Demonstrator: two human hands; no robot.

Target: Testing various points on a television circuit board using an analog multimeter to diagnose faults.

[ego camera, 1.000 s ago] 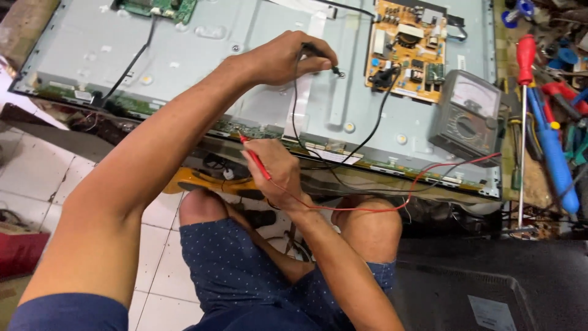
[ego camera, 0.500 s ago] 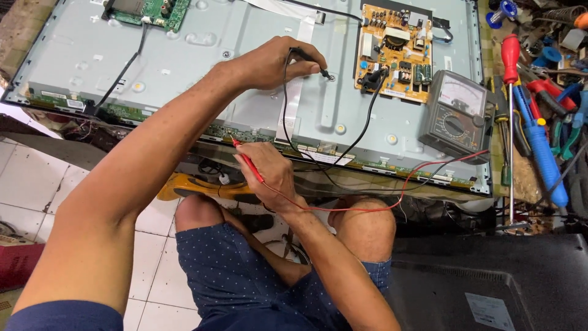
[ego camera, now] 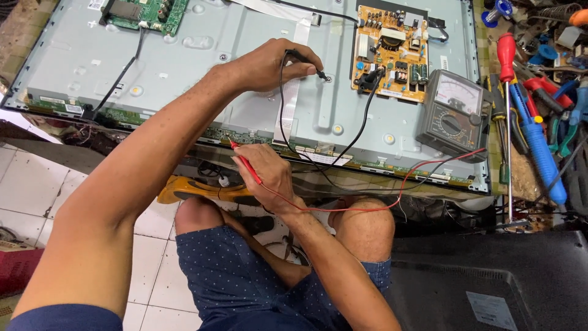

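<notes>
1 head-worn view looks steeply down, close over the metal panel (ego camera: 202,67).

A: Left hand (ego camera: 269,64)?
B: Pressing the black probe (ego camera: 304,60) onto a screw on the grey metal panel (ego camera: 202,67).
A: Right hand (ego camera: 269,175)?
B: Holding the red probe (ego camera: 245,162), tip touching the panel's lower edge strip; analogue meter (ego camera: 452,114) lying alongside.

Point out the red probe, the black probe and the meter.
red probe (ego camera: 246,164), head view, middle of its shaft.
black probe (ego camera: 304,59), head view, its handle.
meter (ego camera: 452,114), head view, dial face.
</notes>
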